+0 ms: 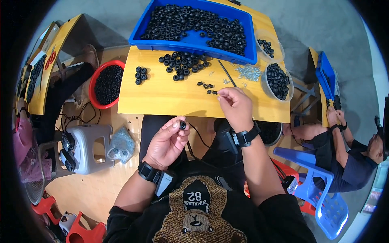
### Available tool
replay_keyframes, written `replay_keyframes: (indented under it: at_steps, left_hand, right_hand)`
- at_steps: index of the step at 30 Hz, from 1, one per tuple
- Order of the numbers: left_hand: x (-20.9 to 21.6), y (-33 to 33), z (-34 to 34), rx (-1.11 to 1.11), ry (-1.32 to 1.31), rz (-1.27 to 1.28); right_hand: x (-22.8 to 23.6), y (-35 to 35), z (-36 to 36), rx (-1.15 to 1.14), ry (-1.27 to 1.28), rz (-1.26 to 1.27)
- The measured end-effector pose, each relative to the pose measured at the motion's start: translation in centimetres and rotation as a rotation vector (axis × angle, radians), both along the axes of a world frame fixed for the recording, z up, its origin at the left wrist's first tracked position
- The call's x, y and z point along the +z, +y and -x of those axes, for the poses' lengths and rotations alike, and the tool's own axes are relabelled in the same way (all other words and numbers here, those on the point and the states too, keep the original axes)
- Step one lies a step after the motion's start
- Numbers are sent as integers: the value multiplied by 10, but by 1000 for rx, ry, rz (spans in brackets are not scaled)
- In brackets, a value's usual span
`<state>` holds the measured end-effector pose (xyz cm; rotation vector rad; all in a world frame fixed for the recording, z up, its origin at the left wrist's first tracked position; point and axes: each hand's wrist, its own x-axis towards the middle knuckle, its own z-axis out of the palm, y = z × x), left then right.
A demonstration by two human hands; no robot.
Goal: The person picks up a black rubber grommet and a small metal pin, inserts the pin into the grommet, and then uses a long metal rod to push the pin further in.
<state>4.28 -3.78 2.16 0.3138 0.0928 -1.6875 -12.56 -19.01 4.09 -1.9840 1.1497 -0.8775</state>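
Black rubber ring [182,125] pinched in our left hand [167,142]; right hand [236,107] pinches a small piece [214,92] near the tabletop's [162,97] front edge; most rings [184,62] lie loose, unhandled.

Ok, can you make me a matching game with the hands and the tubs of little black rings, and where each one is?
Things:
1. left hand
2. right hand
3. blue plastic tray of black rings
4. round red plastic tub of black rings

Places or states:
A. beside the yellow wooden table, lower down on its left
B. at the table's far edge
C. pinching one small black ring above the lap
D. fingertips on a small black part on the table

Pairs: 1-C, 2-D, 3-B, 4-A
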Motion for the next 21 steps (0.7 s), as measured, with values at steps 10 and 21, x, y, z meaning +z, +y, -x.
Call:
replay_keyframes:
  at_steps: [10, 21]
  left_hand:
    - [-2, 0, -4, 27, 46, -16]
    - [5, 10, 7, 32, 63, -1]
  right_hand:
    - [-8, -11, -14, 96, 171, 215]
    - [2, -5, 1, -36, 36, -98]
